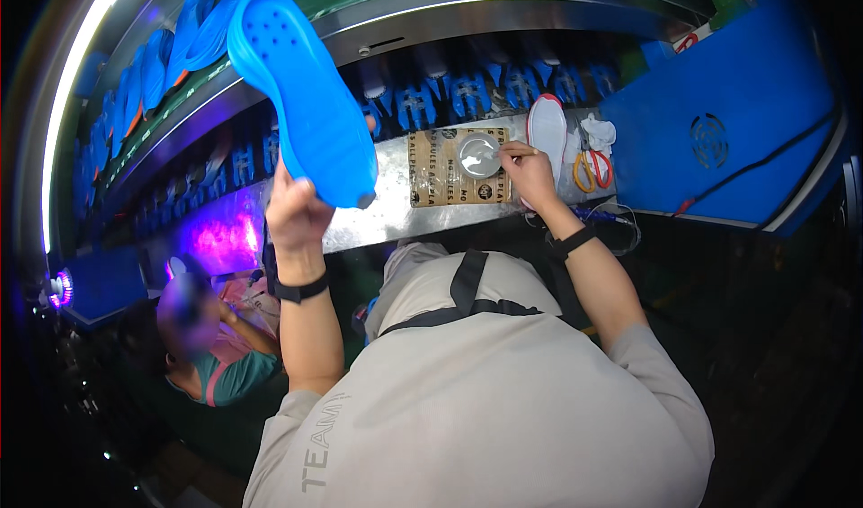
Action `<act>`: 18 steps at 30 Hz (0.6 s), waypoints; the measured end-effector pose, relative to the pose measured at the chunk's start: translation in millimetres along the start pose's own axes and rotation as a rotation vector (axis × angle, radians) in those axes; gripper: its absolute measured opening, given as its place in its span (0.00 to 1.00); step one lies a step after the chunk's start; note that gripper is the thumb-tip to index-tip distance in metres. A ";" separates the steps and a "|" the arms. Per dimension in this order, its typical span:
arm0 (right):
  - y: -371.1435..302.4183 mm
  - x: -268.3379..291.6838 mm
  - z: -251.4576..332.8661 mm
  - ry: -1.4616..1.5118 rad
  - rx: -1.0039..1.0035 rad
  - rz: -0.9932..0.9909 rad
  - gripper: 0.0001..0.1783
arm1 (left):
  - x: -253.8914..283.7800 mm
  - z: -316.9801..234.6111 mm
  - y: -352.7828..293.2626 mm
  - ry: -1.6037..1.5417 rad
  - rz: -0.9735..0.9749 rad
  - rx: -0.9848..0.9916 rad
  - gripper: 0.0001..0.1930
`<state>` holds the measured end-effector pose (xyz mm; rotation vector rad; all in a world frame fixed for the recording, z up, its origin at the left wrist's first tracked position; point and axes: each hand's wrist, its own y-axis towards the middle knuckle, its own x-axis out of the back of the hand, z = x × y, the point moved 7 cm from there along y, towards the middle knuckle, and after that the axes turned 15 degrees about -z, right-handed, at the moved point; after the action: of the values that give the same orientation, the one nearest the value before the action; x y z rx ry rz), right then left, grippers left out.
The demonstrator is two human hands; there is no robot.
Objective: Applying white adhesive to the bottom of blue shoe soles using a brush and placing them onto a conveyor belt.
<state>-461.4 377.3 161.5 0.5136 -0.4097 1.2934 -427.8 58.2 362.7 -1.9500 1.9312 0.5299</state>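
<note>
My left hand (298, 209) grips a large blue shoe sole (310, 117) near its lower end and holds it up above the bench. Small dark holes dot one rounded end of the sole. My right hand (530, 173) is closed in a pinch at the right side of a small round dish (468, 168) with pale contents. Whatever sits between those fingertips is too small to make out. Under the dish lies a brown printed cardboard sheet (431, 187). Just beyond my right hand rests a white sole with a red rim (547, 129).
Scissors with yellow and red handles (585, 173) lie right of the white sole, beside a crumpled white tissue (600, 134). Blue soles (157, 63) line an upper shelf at left; blue clamp-like holders (469, 97) stand behind the metal bench (360, 225). A blue machine housing (746, 103) bounds the right. Another person (238, 378) sits at lower left.
</note>
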 end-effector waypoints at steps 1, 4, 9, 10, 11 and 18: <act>-0.1 1.6 1.1 -0.001 0.002 0.003 0.12 | 3.7 5.7 -10.7 0.017 -0.032 0.026 0.52; -1.4 14.2 13.5 0.156 -0.016 -0.060 0.11 | 15.7 19.9 -38.5 0.043 -0.124 0.049 0.52; -10.1 23.2 14.6 0.311 -0.137 -0.082 0.11 | 20.6 46.1 -54.8 -0.067 -0.230 0.186 0.52; -11.6 24.0 24.5 0.447 -0.195 -0.055 0.11 | 21.6 45.3 -54.5 -0.061 -0.239 0.159 0.54; -16.0 31.8 50.8 0.448 -0.198 -0.043 0.11 | 24.0 44.8 -58.9 -0.059 -0.251 0.160 0.54; -24.9 52.2 194.2 0.668 -0.020 0.116 0.10 | 8.2 38.1 -64.8 -0.078 -0.152 0.247 0.57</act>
<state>-425.7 302.9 346.6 0.0214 0.1084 1.4847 -363.8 70.6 324.3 -1.8686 1.6953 0.3048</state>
